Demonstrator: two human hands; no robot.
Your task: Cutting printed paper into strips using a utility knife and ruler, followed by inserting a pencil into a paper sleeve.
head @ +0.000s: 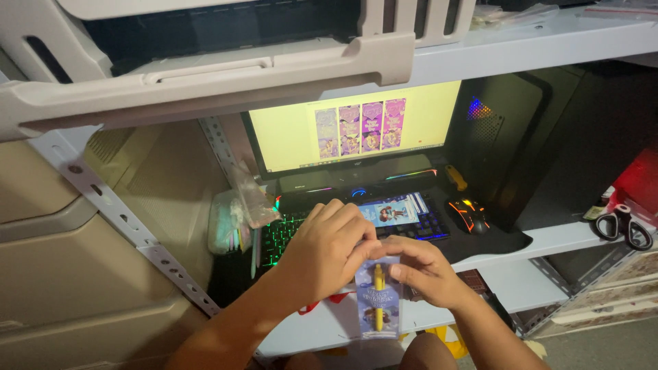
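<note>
- Hands meet in front of the shelf edge, both on one small clear packet [378,301] with a printed card inside and a yellow pen [378,291] lying upright down its middle.
- I see my left hand [327,250] closed over the packet's top end, fingers curled down across it; the knuckles hide the exact contact, so I cannot tell how tightly it pinches.
- My right hand [426,270] pinches the same top end from the other side, thumb and forefinger narrow on the edge, touching the left fingertips.
- Packet hangs below the two grips, its lower end free, over the front lip of the white shelf [480,264].
- Just beyond the grip: a black keyboard [288,229] lit green and blue, with a printed picture card [392,211] lying on its keys.
- Beyond and to the right of the grip: a black mouse [469,214] with orange lights, on the same dark mat.
- Farther back from the hands: a monitor [356,130] showing a yellow page with four tall purple pictures in a row.
- Dark computer case [548,137] stands right of the monitor.
- Well right of the grip: black-handled scissors [625,225] on the shelf.
- Above everything, a pale grey printer [205,62] on the upper shelf.
</note>
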